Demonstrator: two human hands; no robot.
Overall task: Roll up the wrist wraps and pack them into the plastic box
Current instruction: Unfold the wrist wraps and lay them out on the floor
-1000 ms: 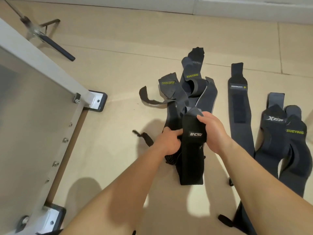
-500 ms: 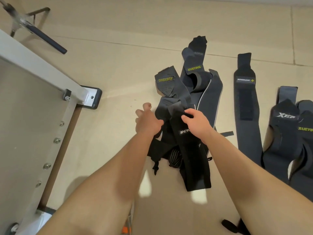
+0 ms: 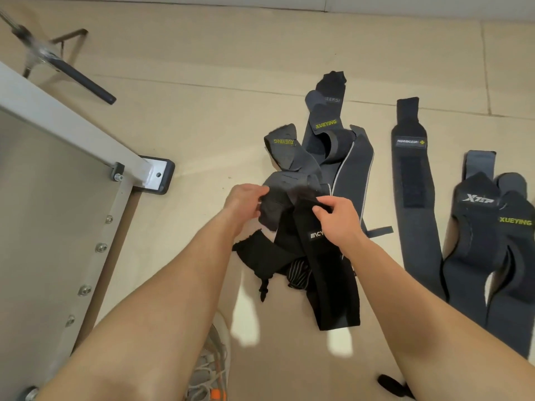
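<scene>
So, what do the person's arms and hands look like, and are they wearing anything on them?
The left arm and the right arm are bare to the frame edge, with no sleeves. The left hand and the right hand wear no gloves, and no watch, bracelet or ring is visible on the wrists or fingers.

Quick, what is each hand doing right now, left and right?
Left hand: closed, gripping a dark grey wrap.
Right hand: closed, pinching the top end of the black wrap.
</scene>
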